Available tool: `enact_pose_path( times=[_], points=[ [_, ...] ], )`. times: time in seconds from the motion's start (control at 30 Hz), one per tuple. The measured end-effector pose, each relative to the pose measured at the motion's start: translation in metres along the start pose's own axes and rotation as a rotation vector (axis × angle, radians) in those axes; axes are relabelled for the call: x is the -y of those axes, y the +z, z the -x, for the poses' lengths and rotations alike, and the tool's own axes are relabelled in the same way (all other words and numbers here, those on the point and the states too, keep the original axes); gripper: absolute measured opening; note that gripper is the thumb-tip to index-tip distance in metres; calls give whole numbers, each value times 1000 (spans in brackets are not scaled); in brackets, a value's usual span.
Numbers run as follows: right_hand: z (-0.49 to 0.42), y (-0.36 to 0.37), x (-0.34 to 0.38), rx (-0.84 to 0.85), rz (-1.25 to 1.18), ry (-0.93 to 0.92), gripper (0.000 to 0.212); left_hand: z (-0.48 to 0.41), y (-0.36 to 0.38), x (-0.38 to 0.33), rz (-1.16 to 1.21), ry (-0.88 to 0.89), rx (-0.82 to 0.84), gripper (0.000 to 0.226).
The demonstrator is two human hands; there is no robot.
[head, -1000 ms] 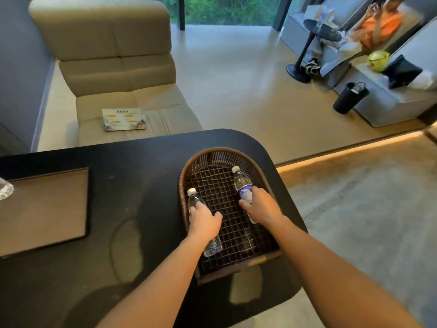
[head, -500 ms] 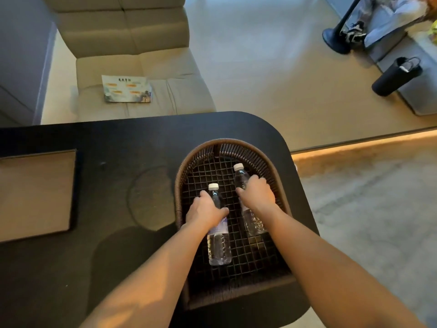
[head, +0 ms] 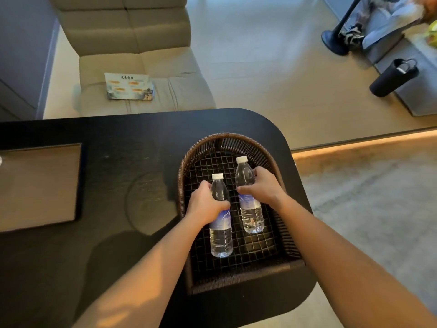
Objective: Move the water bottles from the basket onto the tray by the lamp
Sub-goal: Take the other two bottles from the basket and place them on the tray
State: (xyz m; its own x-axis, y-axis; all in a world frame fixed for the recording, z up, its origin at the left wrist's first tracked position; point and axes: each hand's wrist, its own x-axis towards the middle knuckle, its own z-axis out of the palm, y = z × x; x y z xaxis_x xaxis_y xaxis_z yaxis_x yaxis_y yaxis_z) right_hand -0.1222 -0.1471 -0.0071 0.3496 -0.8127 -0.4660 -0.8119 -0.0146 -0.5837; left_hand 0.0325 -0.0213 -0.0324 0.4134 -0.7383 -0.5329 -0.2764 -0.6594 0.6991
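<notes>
A dark woven basket with a wire-mesh floor sits on the right end of the black table. Over it are two clear water bottles with white caps and blue labels. My left hand is shut around the upper body of the left bottle. My right hand grips the right bottle below its neck. Both bottles point away from me, their bases close to the mesh. A flat brown tray lies at the table's left edge. No lamp is in view.
Beyond the table stands a beige sofa with a printed leaflet on its seat. A black flask stands on the floor at the right, near a side table's base and a seated person's feet. The table's rounded corner is right of the basket.
Both hands have closed fully round the bottles and tipped them from lying in the basket toward upright. The view has dropped and moved closer to the basket.
</notes>
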Motion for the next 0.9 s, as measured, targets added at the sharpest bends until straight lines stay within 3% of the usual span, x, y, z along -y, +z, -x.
enact_pose_path(
  times=[0.33, 0.53, 0.9],
  points=[
    [120, -9, 24, -237, -2, -335, 46, 88, -34, -2, 179, 392, -151, 57],
    [194, 1, 70, -359, -32, -432, 57, 152, -85, 0, 249, 627, -313, 61],
    [259, 89, 170, -269, -85, -569, 54, 228, -206, 85, 112, 567, -500, 60]
  ],
)
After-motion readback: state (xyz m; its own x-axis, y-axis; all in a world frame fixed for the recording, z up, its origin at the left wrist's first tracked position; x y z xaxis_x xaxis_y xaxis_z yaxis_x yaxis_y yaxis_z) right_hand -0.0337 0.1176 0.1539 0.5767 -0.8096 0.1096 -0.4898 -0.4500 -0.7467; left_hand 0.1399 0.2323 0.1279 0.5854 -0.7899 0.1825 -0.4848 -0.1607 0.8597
